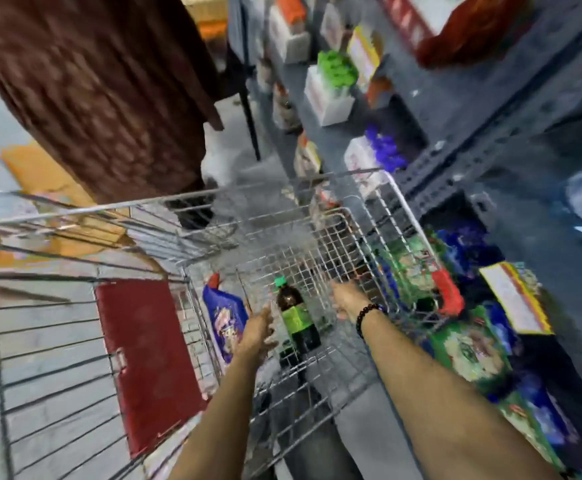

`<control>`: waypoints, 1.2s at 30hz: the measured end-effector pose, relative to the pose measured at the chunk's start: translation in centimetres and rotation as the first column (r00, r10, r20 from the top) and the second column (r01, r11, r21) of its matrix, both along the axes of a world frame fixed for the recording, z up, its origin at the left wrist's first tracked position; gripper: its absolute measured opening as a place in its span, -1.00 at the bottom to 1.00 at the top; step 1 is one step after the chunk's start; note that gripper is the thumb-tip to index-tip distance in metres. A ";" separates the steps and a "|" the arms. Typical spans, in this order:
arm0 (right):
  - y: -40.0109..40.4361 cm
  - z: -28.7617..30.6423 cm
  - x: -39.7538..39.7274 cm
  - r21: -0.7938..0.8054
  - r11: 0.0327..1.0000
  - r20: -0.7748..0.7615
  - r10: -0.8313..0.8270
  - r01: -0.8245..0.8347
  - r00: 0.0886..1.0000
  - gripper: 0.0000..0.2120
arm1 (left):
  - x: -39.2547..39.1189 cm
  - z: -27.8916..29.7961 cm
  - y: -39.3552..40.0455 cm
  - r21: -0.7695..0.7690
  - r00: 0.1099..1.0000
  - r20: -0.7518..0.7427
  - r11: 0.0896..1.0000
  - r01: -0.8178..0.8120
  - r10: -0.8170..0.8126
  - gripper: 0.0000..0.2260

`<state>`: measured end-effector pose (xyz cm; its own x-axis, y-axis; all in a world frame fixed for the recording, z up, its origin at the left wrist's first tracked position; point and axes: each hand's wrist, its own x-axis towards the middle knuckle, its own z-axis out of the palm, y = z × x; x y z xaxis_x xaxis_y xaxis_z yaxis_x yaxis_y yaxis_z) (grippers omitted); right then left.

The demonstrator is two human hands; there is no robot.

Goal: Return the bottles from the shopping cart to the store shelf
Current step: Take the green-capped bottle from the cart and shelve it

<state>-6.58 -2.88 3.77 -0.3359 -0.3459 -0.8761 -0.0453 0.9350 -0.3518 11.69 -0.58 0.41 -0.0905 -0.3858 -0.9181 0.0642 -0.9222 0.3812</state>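
A dark bottle (296, 317) with a green cap and green label lies in the wire shopping cart (317, 216), cap pointing away from me. My left hand (256, 332) reaches into the cart just left of the bottle, fingers apart, holding nothing. Open as well, my right hand (346, 299), with a bead bracelet at the wrist, hovers just right of the bottle. The grey store shelf (483, 133) runs along the right side, stocked with boxes and packets. The picture is motion-blurred.
A blue snack packet (225, 318) stands in the cart left of the bottle. A second wire cart with a red flap (144, 358) sits at the left. A person in a brown patterned garment (92, 91) stands ahead in the aisle. Packets fill the low shelf (469, 348).
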 end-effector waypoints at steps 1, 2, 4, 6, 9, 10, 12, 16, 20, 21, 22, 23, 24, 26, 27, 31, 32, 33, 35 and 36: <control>-0.2 -1.8 0.0 0.042 0.999 0.012 0.006 -0.007 1.000 -0.57 | -0.4 -1.5 0.0 0.043 0.999 -0.005 0.998 -0.036 0.036 -0.59; -0.3 -3.7 -0.1 0.078 0.997 0.031 0.026 -0.029 0.999 -0.51 | -0.9 -2.8 0.1 0.082 0.998 -0.009 0.995 -0.056 0.057 -0.67; -0.2 -6.7 -0.1 0.147 0.987 0.093 0.057 -0.070 0.994 -0.50 | -2.1 -5.1 0.5 0.133 0.996 -0.020 0.987 -0.085 0.088 -0.72; 0.0 -9.2 -0.1 0.202 0.976 0.171 0.044 -0.079 0.984 -0.59 | -3.4 -6.8 0.7 0.149 0.993 -0.026 0.982 -0.113 0.118 -0.65; 0.0 -11.5 0.5 0.236 0.971 0.210 -0.005 -0.046 0.978 -0.70 | -4.4 -8.5 0.2 0.167 0.988 0.019 0.974 -0.152 0.151 -0.72; 0.1 -12.1 0.8 0.233 0.971 0.208 -0.005 -0.045 0.978 -0.72 | -4.4 -8.8 0.1 0.183 0.988 0.021 0.971 -0.151 0.150 -0.73; 0.2 -12.8 1.4 0.205 0.978 0.208 -0.005 -0.039 0.978 -0.68 | -4.5 -9.2 0.1 0.193 0.991 -0.031 0.974 -0.119 0.128 -0.69; 0.2 -13.7 2.3 0.215 0.972 0.187 0.058 -0.099 0.981 -0.47 | -4.2 -10.0 0.2 0.172 0.995 -0.075 0.984 -0.056 0.070 -0.63; -0.2 -12.8 2.9 0.218 0.960 0.285 0.109 -0.175 0.952 -0.40 | -2.0 -10.4 0.2 0.186 0.992 -0.122 0.982 -0.020 0.044 -0.50; -0.2 -12.4 2.8 0.208 0.961 0.302 0.117 -0.185 0.946 -0.40 | -1.3 -10.4 0.3 0.200 0.988 -0.141 0.979 -0.030 0.059 -0.47; -0.2 -11.9 2.8 0.193 0.963 0.319 0.121 -0.189 0.940 -0.42 | -0.5 -10.1 0.5 0.204 0.983 -0.166 0.978 -0.047 0.082 -0.45; -0.3 -11.3 2.7 0.171 0.967 0.345 0.122 -0.190 0.931 -0.45 | 0.2 -9.5 0.4 0.198 0.976 -0.191 0.978 -0.064 0.103 -0.46; -0.5 -10.5 2.6 0.143 0.971 0.380 0.124 -0.191 0.917 -0.48 | 0.7 -8.8 0.3 0.181 0.971 -0.213 0.981 -0.069 0.107 -0.47; -0.6 -8.6 2.4 0.061 0.979 0.417 0.150 -0.192 0.897 -0.51 | 1.5 -6.9 -0.4 0.130 0.962 -0.264 0.991 -0.035 0.068 -0.53; -0.7 -7.4 2.3 0.013 0.982 0.418 0.165 -0.187 0.893 -0.50 | 1.7 -5.8 -0.8 0.103 0.955 -0.295 0.995 0.001 0.030 -0.55; -0.4 -1.5 1.0 -0.173 0.983 0.453 0.137 -0.064 0.881 -0.59 | 1.5 -0.3 -2.8 -0.065 0.904 -0.380 0.981 0.185 -0.196 -0.52; 0.0 0.1 0.4 -0.219 0.976 0.470 0.123 -0.020 0.874 -0.60 | 1.1 1.3 -3.2 -0.109 0.889 -0.380 0.967 0.232 -0.256 -0.53; 0.4 1.9 -0.3 -0.263 0.964 0.483 0.111 0.023 0.869 -0.63 | 0.7 3.0 -3.6 -0.152 0.870 -0.378 0.948 0.280 -0.318 -0.53; 1.8 6.2 -1.6 -0.354 0.931 0.484 0.098 0.092 0.869 -0.77 | -0.5 6.8 -4.1 -0.235 0.808 -0.379 0.891 0.388 -0.452 -0.52; 2.7 8.6 -2.3 -0.403 0.908 0.470 0.097 0.116 0.877 -0.84 | -1.3 8.8 -4.2 -0.279 0.763 -0.385 0.854 0.440 -0.519 -0.51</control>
<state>-8.87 -0.17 12.32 0.0736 -0.7044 -0.7060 0.2325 0.7005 -0.6747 10.43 -4.79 9.16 -0.6735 -0.3225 -0.6651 -0.1762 -0.8038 0.5682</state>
